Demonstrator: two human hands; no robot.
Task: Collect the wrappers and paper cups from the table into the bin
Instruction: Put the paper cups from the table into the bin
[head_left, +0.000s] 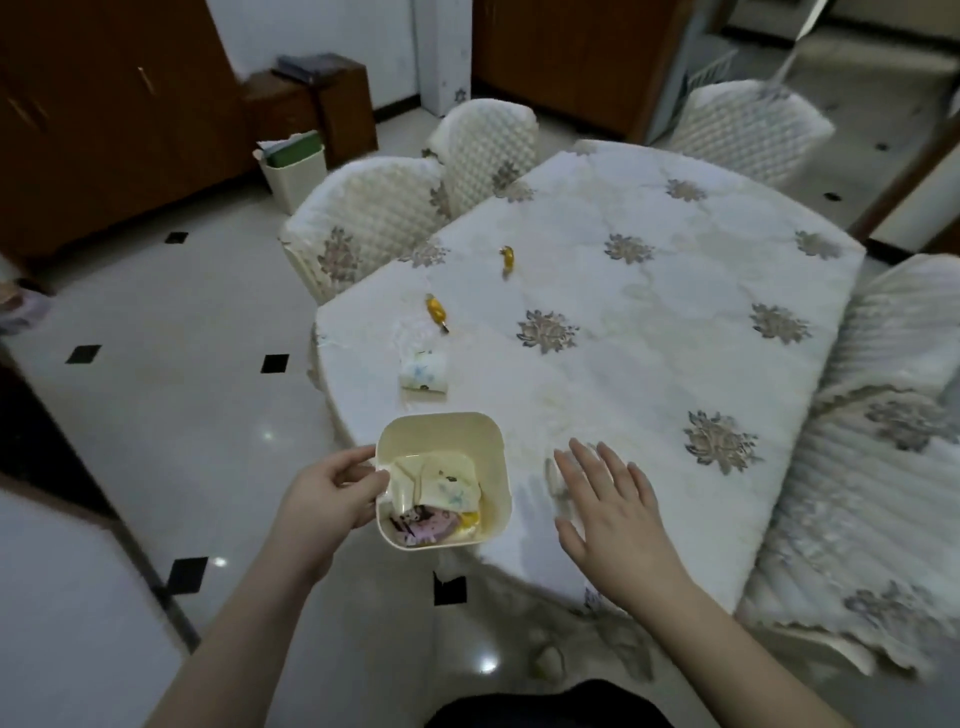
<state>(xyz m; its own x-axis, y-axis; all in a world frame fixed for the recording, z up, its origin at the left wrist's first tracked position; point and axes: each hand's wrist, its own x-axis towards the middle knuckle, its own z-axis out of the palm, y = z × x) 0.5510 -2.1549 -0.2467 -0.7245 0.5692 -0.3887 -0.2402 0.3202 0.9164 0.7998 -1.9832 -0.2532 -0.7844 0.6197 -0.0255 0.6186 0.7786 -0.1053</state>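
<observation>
A small cream bin (488, 452) is held at the table's near left edge. My left hand (332, 493) grips its left rim. Inside the bin lie crushed paper cups and a purple wrapper. My right hand (608, 504) hovers just right of the bin, fingers spread straight, holding nothing. On the white tablecloth (649, 374) beyond the bin lies a crushed paper cup (423, 370) on its side. Farther off are two yellow candy wrappers, one (436, 310) nearer and one (507, 258) farther.
Quilted white chairs stand around the table: two at the far left (363, 228), one at the back (748, 124), one at the right (883, 452). A larger bin (293, 171) stands on the tiled floor by brown cabinets (104, 130).
</observation>
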